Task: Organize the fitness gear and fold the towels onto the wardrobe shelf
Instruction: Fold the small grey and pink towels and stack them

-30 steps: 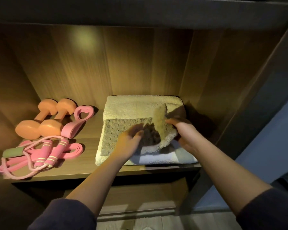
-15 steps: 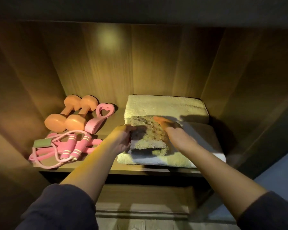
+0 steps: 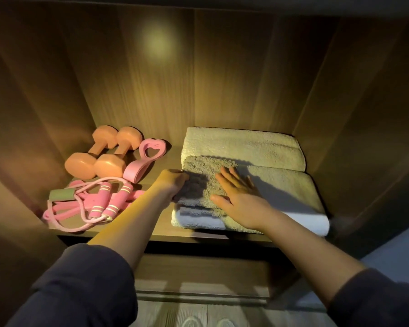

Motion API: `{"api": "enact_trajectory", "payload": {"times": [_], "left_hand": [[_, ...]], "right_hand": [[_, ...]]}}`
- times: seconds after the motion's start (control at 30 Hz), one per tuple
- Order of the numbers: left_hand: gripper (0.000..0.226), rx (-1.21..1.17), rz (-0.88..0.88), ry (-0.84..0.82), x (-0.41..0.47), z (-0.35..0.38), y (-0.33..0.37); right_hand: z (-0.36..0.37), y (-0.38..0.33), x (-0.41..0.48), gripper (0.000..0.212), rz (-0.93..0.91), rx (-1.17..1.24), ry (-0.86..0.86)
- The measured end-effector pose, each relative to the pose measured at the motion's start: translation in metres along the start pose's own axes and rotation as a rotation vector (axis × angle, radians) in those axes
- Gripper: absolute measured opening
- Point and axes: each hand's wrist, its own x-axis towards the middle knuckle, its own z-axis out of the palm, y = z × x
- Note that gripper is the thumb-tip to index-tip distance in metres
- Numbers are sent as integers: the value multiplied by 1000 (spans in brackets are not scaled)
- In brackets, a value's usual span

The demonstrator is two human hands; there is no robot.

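**Small towel (image 3: 206,167) held flat on the wardrobe shelf**

The small towel, a grey-brown terry cloth folded into a thick pad, lay on the left part of a larger folded cream towel (image 3: 246,147), which sat on the right side of the wooden shelf (image 3: 163,231). The left hand (image 3: 172,182) gripped the small towel's left edge, fingers curled around it. The right hand (image 3: 239,197) rested palm-down on top of it with fingers straight and spread wide, holding nothing. On the shelf's left side, two orange dumbbells (image 3: 109,165) lay side by side at the back, with a pink heart-shaped loop (image 3: 149,156) just beside them. In front lay a tangled pink jump rope (image 3: 99,202) and a green foam handle (image 3: 62,195).
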Motion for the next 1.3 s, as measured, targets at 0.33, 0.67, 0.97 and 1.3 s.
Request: {"api": "enact_trajectory", "payload": {"times": [0.33, 0.67, 0.97, 1.3], "left_hand": [[36, 347, 66, 56, 8, 4, -6], [38, 451, -97, 21, 0, -3, -1], [29, 478, 57, 27, -21, 6, 3], [37, 725, 818, 129, -163, -6, 27]], "right_hand": [[1, 8, -17, 86, -140, -43, 42], [1, 6, -32, 74, -26, 34, 59], [-2, 9, -41, 83, -39, 41, 81], [-74, -43, -124, 78, -129, 126, 462]]}}
